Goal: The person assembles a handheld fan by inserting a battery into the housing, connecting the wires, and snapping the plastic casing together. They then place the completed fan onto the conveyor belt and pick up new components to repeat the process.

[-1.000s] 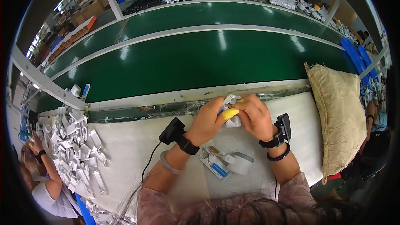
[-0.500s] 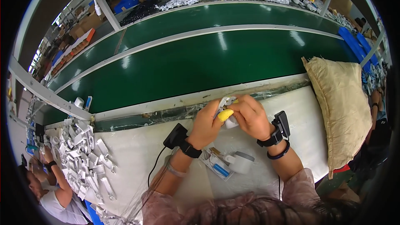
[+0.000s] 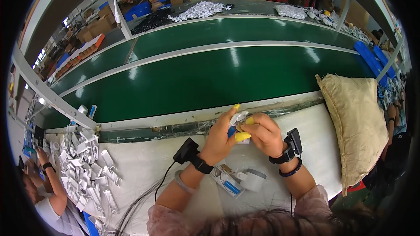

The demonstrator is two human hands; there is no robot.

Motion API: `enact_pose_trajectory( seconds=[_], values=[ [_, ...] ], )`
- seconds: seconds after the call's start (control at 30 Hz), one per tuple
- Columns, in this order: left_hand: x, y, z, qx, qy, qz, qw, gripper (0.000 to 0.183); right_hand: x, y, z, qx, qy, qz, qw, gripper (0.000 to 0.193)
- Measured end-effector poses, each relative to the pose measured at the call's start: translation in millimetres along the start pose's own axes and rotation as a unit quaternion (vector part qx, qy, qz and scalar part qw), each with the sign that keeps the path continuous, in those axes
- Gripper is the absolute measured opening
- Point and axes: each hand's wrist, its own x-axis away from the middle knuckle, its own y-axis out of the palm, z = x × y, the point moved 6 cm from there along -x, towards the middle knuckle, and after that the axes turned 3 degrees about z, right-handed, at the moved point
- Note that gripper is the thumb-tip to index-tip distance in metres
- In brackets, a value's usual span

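Note:
My left hand (image 3: 220,139) is closed around a small white plastic part (image 3: 238,117) with a blue piece showing beside it, above the table's far edge. Yellow covers sit on some fingertips of both hands. My right hand (image 3: 265,134) pinches at the near side of the same part; my fingers hide most of it. On the table between my forearms lies a white cup-shaped housing (image 3: 252,180) with a grey end. Touching or close beside it is a flat white tray-like piece (image 3: 225,183) holding a blue cylinder.
A heap of white plastic pieces (image 3: 87,166) covers the table's left side, with a co-worker's hand (image 3: 42,156) beyond it. A beige sack (image 3: 355,126) stands at the right. The green conveyor belt (image 3: 183,83) runs across ahead, behind a pale rail.
My left thumb and fingers have spread around the part, and blue now shows in it. My right fingers have shifted slightly. The view has tilted up, so everything sits lower.

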Motion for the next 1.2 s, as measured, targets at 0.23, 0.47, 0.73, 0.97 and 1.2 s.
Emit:
enact_pose_trajectory(
  seconds=[0.23,0.47,0.73,0.97,1.2],
  values=[
    [-4,0,3,0.022,-0.025,-0.010,0.999,0.060,0,1,1,0.016,-0.008,0.010,1.000,0.036],
    [-2,2,3,0.021,-0.027,-0.014,0.999,0.060,-1,0,-3,0.031,-0.015,0.004,0.999,0.037],
    [-2,1,5,0.020,-0.015,-0.009,1.000,0.059,0,2,-2,0.045,-0.023,0.028,0.998,0.032],
    [-3,2,6,0.012,-0.012,-0.002,1.000,0.057,3,3,0,0.043,-0.015,0.032,0.998,0.032],
    [-1,4,3,0.028,-0.031,0.004,0.999,0.058,4,4,1,0.039,-0.008,0.029,0.999,0.034]
  ],
)
